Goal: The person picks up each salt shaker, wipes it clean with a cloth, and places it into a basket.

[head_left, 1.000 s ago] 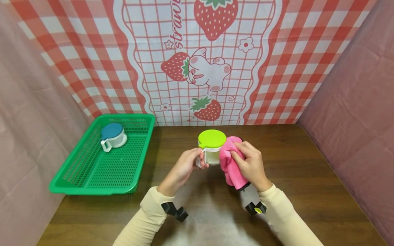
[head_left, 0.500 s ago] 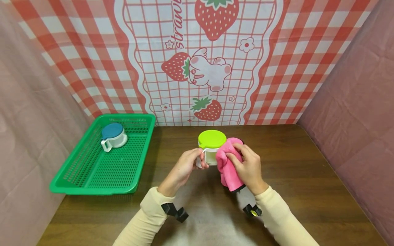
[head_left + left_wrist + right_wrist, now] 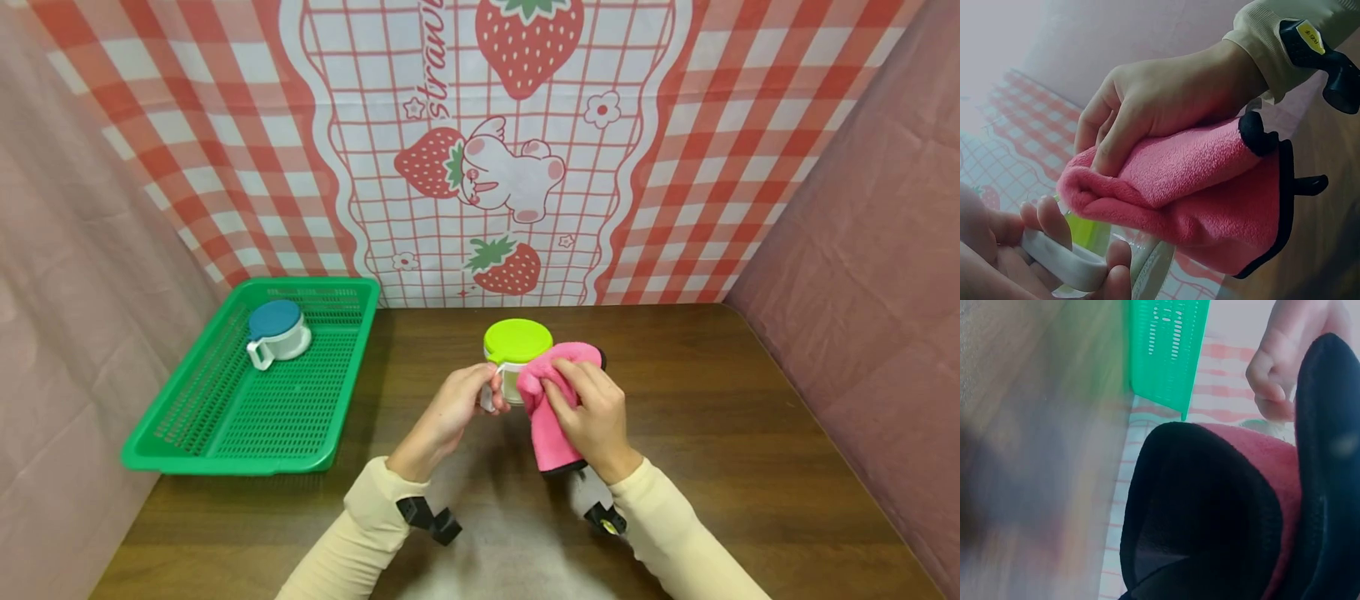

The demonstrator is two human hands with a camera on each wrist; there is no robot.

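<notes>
In the head view my left hand (image 3: 450,407) grips the white handle of a small clear jar with a lime-green lid (image 3: 517,340). The left wrist view shows my fingers curled round that white handle (image 3: 1066,261). My right hand (image 3: 592,417) pinches a folded pink cloth (image 3: 553,437) with black edging and presses it to the jar's right side. The cloth covers much of the jar's wall. In the right wrist view the cloth's dark edging (image 3: 1200,500) fills the foreground and hides the right hand; fingers of my left hand (image 3: 1275,378) show beyond.
A green plastic basket (image 3: 341,392) stands at the left of the brown wooden table (image 3: 720,467). Inside it, toward the back, sits a similar jar with a blue lid (image 3: 274,320). A strawberry-print checked cloth (image 3: 667,208) hangs behind, with pink curtains (image 3: 862,275) at the sides.
My right hand and the pink cloth have moved left and a little toward me, across the front of the jar. My left hand and the jar have barely shifted.
</notes>
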